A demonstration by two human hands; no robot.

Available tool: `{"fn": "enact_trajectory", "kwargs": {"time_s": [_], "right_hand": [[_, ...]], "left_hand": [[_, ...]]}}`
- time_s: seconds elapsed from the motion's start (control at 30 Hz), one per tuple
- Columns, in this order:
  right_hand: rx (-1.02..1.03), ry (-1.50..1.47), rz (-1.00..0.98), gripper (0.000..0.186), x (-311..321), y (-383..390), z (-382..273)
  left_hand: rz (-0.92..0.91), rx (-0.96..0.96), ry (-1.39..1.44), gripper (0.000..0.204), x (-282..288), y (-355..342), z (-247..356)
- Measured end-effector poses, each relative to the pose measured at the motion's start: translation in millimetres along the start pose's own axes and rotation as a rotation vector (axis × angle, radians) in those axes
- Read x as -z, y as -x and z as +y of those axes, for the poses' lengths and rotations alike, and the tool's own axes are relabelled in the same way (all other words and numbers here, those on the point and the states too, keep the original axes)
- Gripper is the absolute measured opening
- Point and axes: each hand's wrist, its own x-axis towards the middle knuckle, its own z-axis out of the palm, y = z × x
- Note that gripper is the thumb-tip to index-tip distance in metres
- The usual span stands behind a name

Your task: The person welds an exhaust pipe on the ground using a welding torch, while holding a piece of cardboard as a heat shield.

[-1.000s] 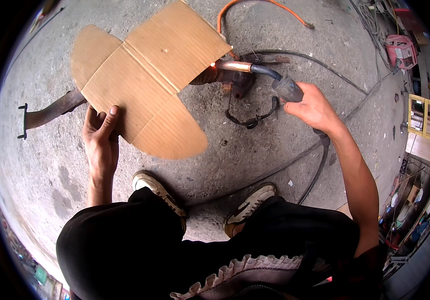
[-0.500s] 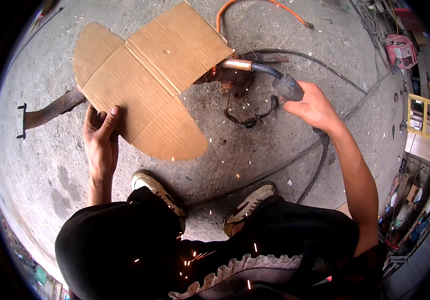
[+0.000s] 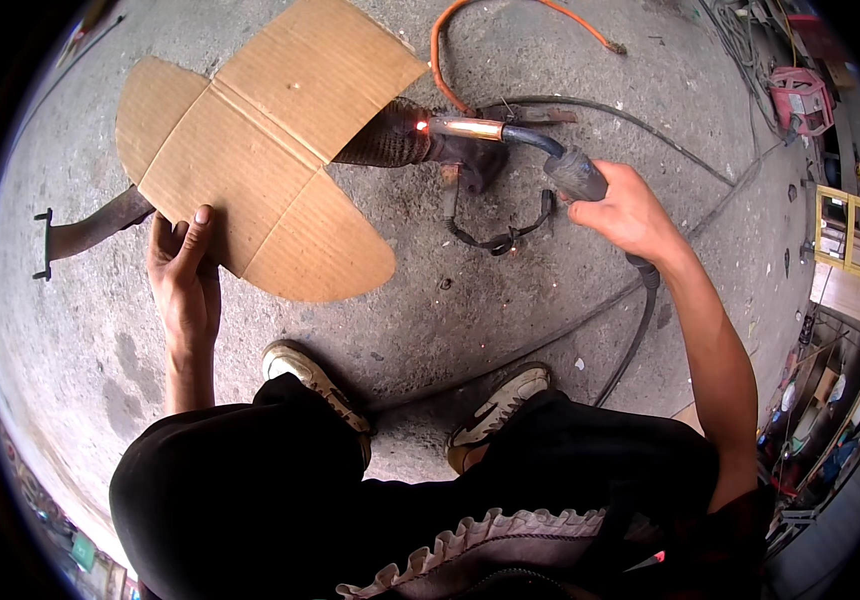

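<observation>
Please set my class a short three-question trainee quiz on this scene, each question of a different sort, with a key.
1. What does the left hand hold?
2. True or false: the right hand grips the copper-nosed, dark-grey-handled welding torch.
3. Where does the long, curved, orange flexible line lie?
(a) across a shoe
(b) on the grey concrete floor
(c) over the right wrist

Key:
1. A flat, brown, corrugated cardboard sheet with rounded lobes.
2. True.
3. (b)
</observation>
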Motion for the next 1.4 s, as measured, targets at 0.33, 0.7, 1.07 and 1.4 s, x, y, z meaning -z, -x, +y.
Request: {"fn": "enact_trajectory", "kwargs": {"time_s": [0.33,0.7,1.07,1.4], "right_hand": [[-0.018,0.023,-0.035,0.021,1,-1,-4],[0.012,-0.022,-0.012,0.02,-1,0,2],[0.019,-0.027,0.011,0.019,0,3,0],[0.06,-0.011,0.053,0.026,11,15,25]], "left_hand": [[-0.057,0.073,-0.005,0.052,-22,13,2],[-0.018,0.056,-0.009,0.045,-29,14,4],[0.003,0.01,0.006,0.046,0,-1,-4],[0.154,-0.154,0.167,0.04,59,-36,23]]}}
